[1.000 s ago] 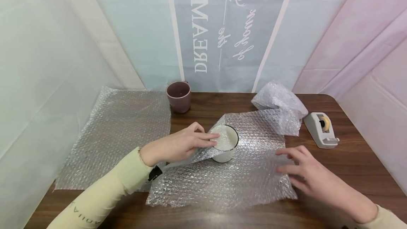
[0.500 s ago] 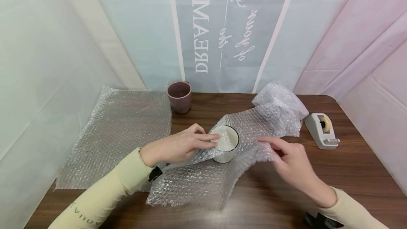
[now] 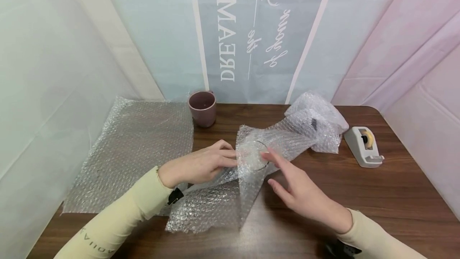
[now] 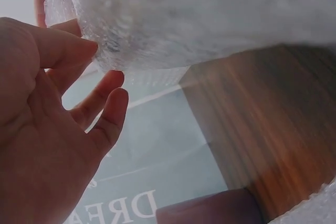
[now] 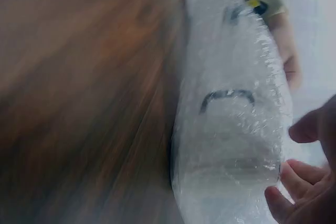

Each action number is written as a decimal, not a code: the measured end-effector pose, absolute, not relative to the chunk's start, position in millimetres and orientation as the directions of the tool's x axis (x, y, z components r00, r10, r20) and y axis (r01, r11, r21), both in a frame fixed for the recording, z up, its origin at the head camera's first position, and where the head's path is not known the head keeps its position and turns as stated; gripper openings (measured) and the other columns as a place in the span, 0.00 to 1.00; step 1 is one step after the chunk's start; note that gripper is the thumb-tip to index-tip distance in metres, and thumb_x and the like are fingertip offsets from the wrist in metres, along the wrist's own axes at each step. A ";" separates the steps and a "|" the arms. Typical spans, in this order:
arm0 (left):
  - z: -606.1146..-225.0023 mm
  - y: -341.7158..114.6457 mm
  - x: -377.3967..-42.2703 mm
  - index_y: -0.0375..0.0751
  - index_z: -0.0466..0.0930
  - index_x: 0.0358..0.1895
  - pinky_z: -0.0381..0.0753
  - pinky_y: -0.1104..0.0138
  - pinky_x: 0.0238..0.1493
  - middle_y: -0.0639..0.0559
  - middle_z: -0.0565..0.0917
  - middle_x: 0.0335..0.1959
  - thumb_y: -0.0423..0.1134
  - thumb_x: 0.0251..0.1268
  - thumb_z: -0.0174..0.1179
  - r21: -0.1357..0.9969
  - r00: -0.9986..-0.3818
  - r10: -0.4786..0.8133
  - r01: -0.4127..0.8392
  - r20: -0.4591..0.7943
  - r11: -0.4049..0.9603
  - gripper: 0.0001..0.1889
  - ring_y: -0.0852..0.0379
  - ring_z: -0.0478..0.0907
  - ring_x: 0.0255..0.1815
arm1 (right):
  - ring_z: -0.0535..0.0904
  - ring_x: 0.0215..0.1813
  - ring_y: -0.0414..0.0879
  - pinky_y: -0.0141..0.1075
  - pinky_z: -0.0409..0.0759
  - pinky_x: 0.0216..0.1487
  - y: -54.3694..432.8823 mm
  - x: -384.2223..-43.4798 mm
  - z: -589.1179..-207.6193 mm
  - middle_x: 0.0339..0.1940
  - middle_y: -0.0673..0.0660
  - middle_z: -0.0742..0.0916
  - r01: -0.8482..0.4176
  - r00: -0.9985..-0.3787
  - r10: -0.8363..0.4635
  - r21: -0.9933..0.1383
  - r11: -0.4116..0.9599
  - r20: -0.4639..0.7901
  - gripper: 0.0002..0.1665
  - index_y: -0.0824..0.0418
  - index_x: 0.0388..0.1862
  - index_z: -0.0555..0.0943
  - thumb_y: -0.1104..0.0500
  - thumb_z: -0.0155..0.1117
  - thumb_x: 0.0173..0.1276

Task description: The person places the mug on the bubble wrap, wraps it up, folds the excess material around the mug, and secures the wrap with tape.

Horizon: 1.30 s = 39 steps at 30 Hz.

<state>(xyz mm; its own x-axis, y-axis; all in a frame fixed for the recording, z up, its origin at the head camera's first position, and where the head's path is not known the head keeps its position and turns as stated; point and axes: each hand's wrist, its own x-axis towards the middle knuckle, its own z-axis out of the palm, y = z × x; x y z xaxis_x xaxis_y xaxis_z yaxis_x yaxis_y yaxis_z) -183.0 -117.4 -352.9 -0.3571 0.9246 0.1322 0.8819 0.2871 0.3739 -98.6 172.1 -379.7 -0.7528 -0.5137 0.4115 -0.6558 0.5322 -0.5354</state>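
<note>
A white mug (image 5: 226, 156) with a dark rim stands on the table, seen blurred through a sheet of bubble wrap (image 3: 205, 209) drawn over it. My left hand (image 3: 206, 165) is at the mug's left side, its fingers stretched toward the mouth, their tips under the folded wrap. In the left wrist view its fingertips (image 4: 86, 50) rest against the plastic. My right hand (image 3: 300, 189) is at the mug's right, fingers extended and touching the wrap over the rim, thumb held apart.
A mauve mug (image 3: 202, 111) stands at the back. Another bubble wrap sheet (image 3: 140, 151) lies flat on the left. A wrapped bundle (image 3: 316, 117) sits at the back right, beside a white tape dispenser (image 3: 363, 147). Printed cloth (image 3: 248, 35) hangs behind the dark wood table (image 3: 395, 195).
My right hand took hold of the wrap's right edge, folded it leftward over the white mug, and its fingers have come off the edge. My left hand has stayed in place.
</note>
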 end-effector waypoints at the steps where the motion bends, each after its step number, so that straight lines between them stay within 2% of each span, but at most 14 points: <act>1: -352.9 -118.0 -182.9 0.48 0.80 0.64 0.68 0.65 0.65 0.58 0.72 0.70 0.21 0.68 0.52 0.388 -0.367 0.920 0.874 0.135 0.292 0.26 0.55 0.67 0.63 | 0.72 0.68 0.52 0.29 0.60 0.71 171.7 -99.4 -381.0 0.69 0.57 0.77 -0.682 -0.731 -0.538 -0.473 0.558 0.419 0.47 0.66 0.79 0.56 0.69 0.65 0.63; 4: -353.6 -119.5 -182.4 0.47 0.78 0.66 0.69 0.64 0.67 0.55 0.68 0.73 0.23 0.69 0.54 0.421 -0.409 0.902 0.849 0.140 0.320 0.25 0.55 0.68 0.66 | 0.68 0.70 0.54 0.41 0.60 0.73 171.7 -103.1 -384.2 0.70 0.56 0.76 -0.741 -0.668 -0.606 -0.308 0.597 0.432 0.39 0.63 0.74 0.67 0.64 0.65 0.64; 6: -354.0 -120.5 -182.6 0.45 0.76 0.68 0.69 0.63 0.68 0.53 0.66 0.75 0.25 0.69 0.56 0.446 -0.446 0.883 0.827 0.148 0.343 0.25 0.55 0.69 0.68 | 0.65 0.72 0.56 0.49 0.62 0.72 172.0 -105.9 -385.4 0.71 0.56 0.75 -0.755 -0.648 -0.628 -0.255 0.604 0.431 0.35 0.61 0.71 0.72 0.62 0.66 0.64; 9: -353.8 -121.9 -183.7 0.41 0.74 0.69 0.70 0.62 0.67 0.50 0.63 0.76 0.28 0.69 0.59 0.479 -0.486 0.859 0.799 0.161 0.363 0.25 0.53 0.68 0.70 | 0.61 0.75 0.57 0.57 0.61 0.70 173.0 -109.8 -387.4 0.72 0.56 0.74 -0.760 -0.640 -0.641 -0.227 0.608 0.423 0.30 0.60 0.66 0.76 0.61 0.67 0.64; 12: -352.1 -126.2 -185.0 0.39 0.73 0.69 0.70 0.61 0.67 0.49 0.64 0.76 0.32 0.69 0.62 0.499 -0.510 0.844 0.782 0.167 0.374 0.25 0.53 0.68 0.70 | 0.61 0.76 0.56 0.58 0.61 0.70 172.9 -113.1 -389.4 0.71 0.56 0.75 -0.757 -0.645 -0.642 -0.233 0.610 0.415 0.29 0.59 0.64 0.76 0.60 0.68 0.63; 17: -346.6 -143.7 -185.7 0.46 0.82 0.58 0.67 0.56 0.69 0.51 0.69 0.72 0.33 0.66 0.65 0.519 -0.478 0.861 0.787 0.172 0.333 0.18 0.52 0.66 0.71 | 0.65 0.74 0.56 0.58 0.63 0.68 172.5 -116.3 -392.3 0.67 0.57 0.78 -0.773 -0.622 -0.651 -0.204 0.601 0.435 0.33 0.62 0.67 0.75 0.60 0.70 0.61; 19: -345.0 -153.8 -183.9 0.51 0.85 0.52 0.64 0.51 0.71 0.50 0.66 0.74 0.30 0.63 0.66 0.543 -0.444 0.882 0.785 0.157 0.298 0.16 0.50 0.62 0.73 | 0.65 0.73 0.56 0.58 0.62 0.68 172.3 -116.9 -392.6 0.66 0.57 0.79 -0.776 -0.616 -0.654 -0.195 0.600 0.440 0.33 0.61 0.66 0.76 0.61 0.70 0.60; 21: -344.9 -163.8 -180.3 0.56 0.87 0.46 0.59 0.45 0.71 0.49 0.60 0.78 0.25 0.61 0.64 0.583 -0.407 0.907 0.765 0.109 0.273 0.19 0.46 0.53 0.77 | 0.64 0.74 0.57 0.58 0.61 0.69 171.8 -117.4 -392.4 0.64 0.55 0.80 -0.776 -0.615 -0.652 -0.192 0.601 0.444 0.31 0.60 0.63 0.78 0.62 0.71 0.59; 25: -350.8 -178.2 -169.6 0.64 0.89 0.38 0.52 0.35 0.70 0.48 0.47 0.82 0.14 0.52 0.58 0.642 -0.364 0.931 0.709 -0.020 0.291 0.31 0.41 0.35 0.80 | 0.60 0.75 0.61 0.61 0.57 0.70 170.9 -117.3 -391.3 0.63 0.54 0.81 -0.766 -0.626 -0.636 -0.204 0.609 0.451 0.30 0.58 0.62 0.79 0.63 0.72 0.58; 28: -357.8 -183.0 -162.3 0.66 0.90 0.34 0.55 0.36 0.69 0.47 0.45 0.82 0.12 0.49 0.58 0.598 -0.358 0.932 0.736 -0.056 0.319 0.34 0.39 0.32 0.80 | 0.57 0.76 0.65 0.61 0.54 0.72 171.1 -116.0 -391.2 0.65 0.54 0.80 -0.761 -0.635 -0.626 -0.226 0.609 0.452 0.31 0.58 0.63 0.79 0.63 0.71 0.58; 32: -363.4 -186.1 -157.8 0.66 0.89 0.30 0.60 0.39 0.69 0.47 0.47 0.81 0.13 0.45 0.59 0.487 -0.366 0.930 0.808 -0.027 0.332 0.32 0.39 0.34 0.80 | 0.54 0.77 0.66 0.57 0.54 0.75 171.4 -114.5 -392.2 0.68 0.55 0.78 -0.752 -0.652 -0.620 -0.265 0.604 0.437 0.33 0.58 0.66 0.78 0.65 0.71 0.58; 35: -363.3 -187.7 -158.8 0.64 0.86 0.27 0.59 0.38 0.69 0.49 0.49 0.81 0.20 0.46 0.68 0.477 -0.382 0.924 0.810 -0.010 0.341 0.24 0.40 0.36 0.80 | 0.54 0.77 0.65 0.53 0.55 0.75 171.3 -113.8 -392.0 0.70 0.55 0.76 -0.741 -0.667 -0.618 -0.288 0.606 0.416 0.35 0.58 0.67 0.77 0.65 0.71 0.59; 37: -361.9 -188.8 -161.5 0.64 0.84 0.25 0.56 0.37 0.70 0.51 0.50 0.80 0.31 0.47 0.76 0.509 -0.405 0.914 0.783 -0.018 0.357 0.17 0.41 0.37 0.80 | 0.54 0.77 0.64 0.51 0.55 0.76 171.3 -113.6 -392.2 0.70 0.55 0.76 -0.734 -0.676 -0.616 -0.295 0.612 0.405 0.35 0.57 0.67 0.76 0.65 0.71 0.59; 39: -360.8 -190.2 -164.8 0.64 0.81 0.23 0.54 0.36 0.69 0.52 0.53 0.80 0.46 0.45 0.77 0.553 -0.425 0.905 0.751 -0.013 0.361 0.11 0.40 0.38 0.79 | 0.54 0.78 0.63 0.51 0.55 0.76 171.0 -113.4 -392.3 0.71 0.55 0.76 -0.727 -0.684 -0.614 -0.296 0.619 0.394 0.35 0.57 0.68 0.76 0.65 0.71 0.59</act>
<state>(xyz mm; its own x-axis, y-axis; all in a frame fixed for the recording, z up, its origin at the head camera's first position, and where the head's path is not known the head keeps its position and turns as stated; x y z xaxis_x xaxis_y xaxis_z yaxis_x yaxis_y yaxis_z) -164.8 -190.2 -360.8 -0.4250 0.9051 -0.0134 0.7511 0.3609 0.5528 -113.4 171.0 -392.3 -0.6835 -0.6144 0.3940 -0.7273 0.6190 -0.2964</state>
